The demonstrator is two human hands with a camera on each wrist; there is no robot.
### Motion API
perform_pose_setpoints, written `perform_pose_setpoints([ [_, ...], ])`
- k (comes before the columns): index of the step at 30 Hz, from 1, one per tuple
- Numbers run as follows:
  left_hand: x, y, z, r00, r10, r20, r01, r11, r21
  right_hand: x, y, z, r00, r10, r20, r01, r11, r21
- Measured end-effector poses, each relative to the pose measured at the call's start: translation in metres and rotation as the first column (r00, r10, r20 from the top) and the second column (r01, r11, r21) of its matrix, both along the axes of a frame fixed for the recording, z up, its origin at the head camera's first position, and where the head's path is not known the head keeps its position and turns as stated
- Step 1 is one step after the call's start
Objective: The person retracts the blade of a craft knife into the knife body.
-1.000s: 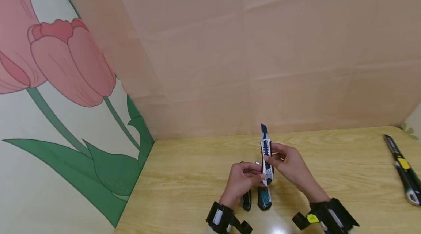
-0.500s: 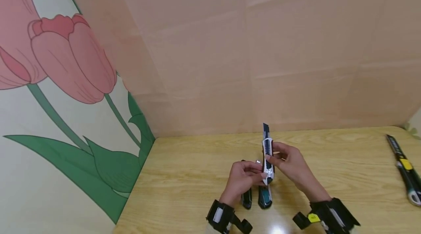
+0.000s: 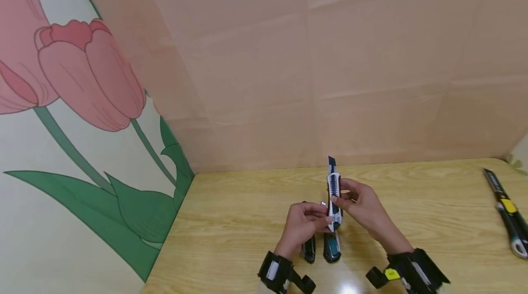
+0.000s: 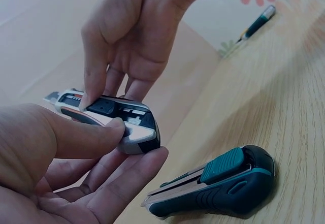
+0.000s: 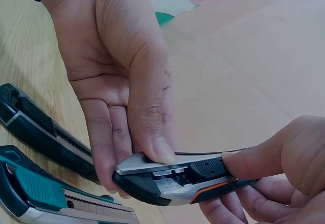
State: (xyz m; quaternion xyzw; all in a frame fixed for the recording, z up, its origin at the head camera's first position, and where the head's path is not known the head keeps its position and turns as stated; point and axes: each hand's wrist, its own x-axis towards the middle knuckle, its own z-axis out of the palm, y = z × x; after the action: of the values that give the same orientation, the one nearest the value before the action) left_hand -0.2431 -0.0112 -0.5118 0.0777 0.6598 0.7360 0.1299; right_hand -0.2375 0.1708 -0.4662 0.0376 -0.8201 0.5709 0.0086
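Note:
A white-and-black utility knife (image 3: pixel 334 202) is held upright between both hands, its dark blade (image 3: pixel 332 164) sticking out of the top. My left hand (image 3: pixel 303 223) pinches the butt end, thumb on the silver casing and fingers underneath. My right hand (image 3: pixel 363 204) grips the middle of the body, and its thumb lies on the black slider (image 5: pixel 210 168). Below the hands, a teal-and-black utility knife (image 4: pixel 218 183) lies on the table. Beside it is a black utility knife (image 5: pixel 45 127), partly hidden by my left hand in the head view.
Another utility knife, black with a yellow patch (image 3: pixel 509 211), lies at the right side of the wooden table (image 3: pixel 231 220). Behind the table's far edge stands a tan covering (image 3: pixel 350 78). A wall with painted tulips (image 3: pixel 90 78) rises on the left.

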Motion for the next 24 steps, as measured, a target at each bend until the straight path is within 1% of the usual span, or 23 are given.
perform_pose_setpoints([
  [7,0.0002,-0.0024,0.0013,1.000,0.003,-0.005,-0.003,1.000,-0.001,-0.0005,-0.0014,-0.0003,1.000,0.015,-0.008,-0.015,1.000,0.002],
  [15,0.0009,-0.0062,0.0034,1.000,0.002,-0.007,-0.002,1.000,-0.001,-0.0028,-0.0027,-0.0046,0.999,0.022,-0.027,-0.023,1.000,-0.015],
  [24,-0.0011,-0.0071,0.0057,0.999,0.027,-0.025,-0.027,1.000,-0.008,-0.0047,-0.0013,-0.0070,0.999,0.019,-0.049,-0.019,1.000,0.009],
])
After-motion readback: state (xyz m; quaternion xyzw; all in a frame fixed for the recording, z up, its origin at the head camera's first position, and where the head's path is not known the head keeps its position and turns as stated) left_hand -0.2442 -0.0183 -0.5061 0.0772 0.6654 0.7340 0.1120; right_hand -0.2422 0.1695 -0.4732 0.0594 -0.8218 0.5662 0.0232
